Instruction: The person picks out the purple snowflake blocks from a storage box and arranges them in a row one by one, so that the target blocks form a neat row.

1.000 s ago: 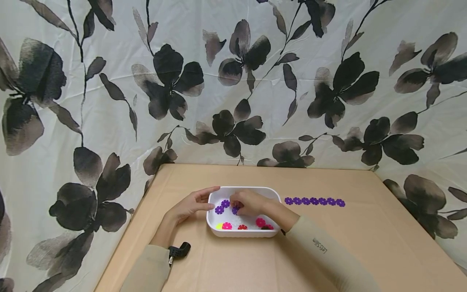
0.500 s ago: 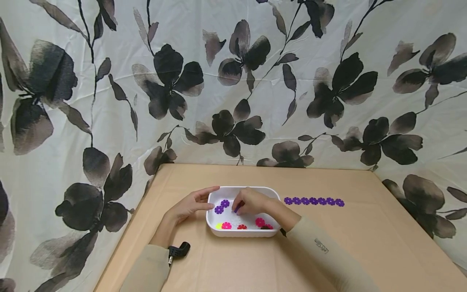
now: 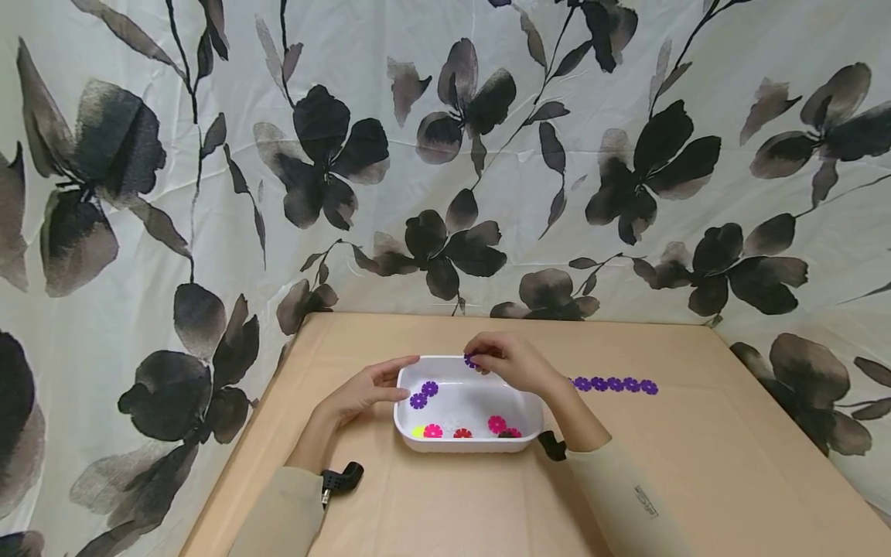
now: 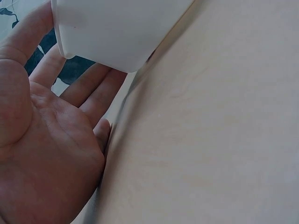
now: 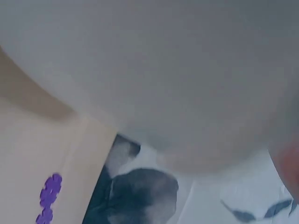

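Presently pinches, between thumb and fingers of the right grip [image 3: 513, 360], one purple flower piece [image 3: 470, 361], seen at the far rim of the white container [image 3: 468, 446]. Meanwhile touches the left end of this container with the left grip [image 3: 365, 391], with fingers loose and nearly straight, partly behind the container wall in the left wrist view. Contains, at the left inside, two purple pieces [image 3: 429, 389] close together. Contains also, along the near side, from left to right: a yellow piece [image 3: 418, 432] just beside a pink piece [image 3: 433, 431], then a red piece [image 3: 462, 434], and further right two more pink pieces [image 3: 497, 424] near each other. Shows on the counter [image 3: 487, 503], to the right of the container, a straight row of purple pieces [image 3: 616, 384], with its left part hidden behind the right wrist. Has behind the counter a pale cloth with dark flowers [image 3: 445, 170].
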{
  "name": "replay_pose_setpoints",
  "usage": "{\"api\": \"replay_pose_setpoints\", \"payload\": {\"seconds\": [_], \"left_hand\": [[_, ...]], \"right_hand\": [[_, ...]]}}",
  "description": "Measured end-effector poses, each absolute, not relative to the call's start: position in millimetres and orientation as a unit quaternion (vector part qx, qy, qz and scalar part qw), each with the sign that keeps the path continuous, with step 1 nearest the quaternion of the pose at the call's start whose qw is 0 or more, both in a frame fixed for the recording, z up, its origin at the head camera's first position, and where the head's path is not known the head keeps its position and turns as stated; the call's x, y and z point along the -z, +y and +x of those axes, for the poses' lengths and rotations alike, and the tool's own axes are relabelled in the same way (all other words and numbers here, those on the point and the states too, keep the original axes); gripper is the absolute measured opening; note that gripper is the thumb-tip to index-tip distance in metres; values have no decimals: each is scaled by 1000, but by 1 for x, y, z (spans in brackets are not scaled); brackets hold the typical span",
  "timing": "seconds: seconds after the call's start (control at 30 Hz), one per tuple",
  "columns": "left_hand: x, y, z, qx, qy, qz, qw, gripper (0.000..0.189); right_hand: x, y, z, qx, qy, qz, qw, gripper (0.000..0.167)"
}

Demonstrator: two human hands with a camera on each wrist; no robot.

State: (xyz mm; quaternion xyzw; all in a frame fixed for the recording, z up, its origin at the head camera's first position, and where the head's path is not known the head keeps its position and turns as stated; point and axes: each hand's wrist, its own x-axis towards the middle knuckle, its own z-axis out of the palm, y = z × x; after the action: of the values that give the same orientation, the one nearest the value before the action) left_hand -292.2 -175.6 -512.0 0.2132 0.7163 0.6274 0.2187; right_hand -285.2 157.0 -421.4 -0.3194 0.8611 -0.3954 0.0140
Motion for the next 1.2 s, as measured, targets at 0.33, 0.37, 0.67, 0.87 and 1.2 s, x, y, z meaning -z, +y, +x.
{"api": "replay_pose_setpoints", "payload": {"seconds": [0.33,0.37,0.67,0.87,1.2], "left_hand": [[514,-177,-292,-627,716,215,217,71],[514,-176,-292,-627,716,215,217,71],[512,-175,-291,-632,712,212,223,71],[512,-176,-291,-632,712,212,221,71],[513,-175,-293,-630,714,211,221,70]], "right_hand": [[413,206,-273,509,826,-215,-111,22],[413,212,-273,524,818,-205,-122,23],[411,271,-275,630,740,-80,-221,33],[418,316,-277,694,663,66,-273,30],[426,367,-266,746,575,203,-266,30]]}}
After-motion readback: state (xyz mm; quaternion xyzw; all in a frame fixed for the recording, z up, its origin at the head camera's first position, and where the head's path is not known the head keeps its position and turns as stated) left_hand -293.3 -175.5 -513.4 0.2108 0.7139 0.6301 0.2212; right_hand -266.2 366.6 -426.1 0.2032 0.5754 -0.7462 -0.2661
